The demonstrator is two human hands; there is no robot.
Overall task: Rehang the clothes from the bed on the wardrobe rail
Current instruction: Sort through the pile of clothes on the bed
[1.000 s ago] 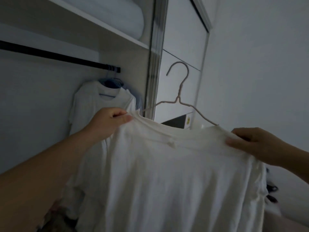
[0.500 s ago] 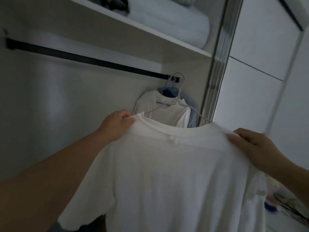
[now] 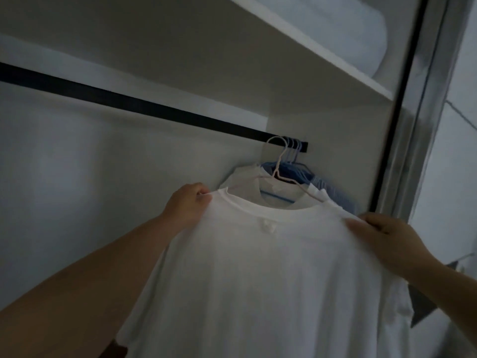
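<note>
Holding white T-shirt (image 3: 258, 280) on pale hanger (image 3: 280, 174), hook level with the black rail (image 3: 129, 104): left hand (image 3: 189, 205) pinches one shoulder, right hand (image 3: 382, 236) grips the other. Risk: hook snagging hangers already hung (image 3: 293, 151) at the rail's right end, or missing the rail, dropping the shirt.

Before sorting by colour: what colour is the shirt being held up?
White shirt, plain, clearest in the head view.

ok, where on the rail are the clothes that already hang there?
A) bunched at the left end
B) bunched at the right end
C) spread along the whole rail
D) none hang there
B: the hooks crowd the right end of the rail; the rest is bare.
</note>
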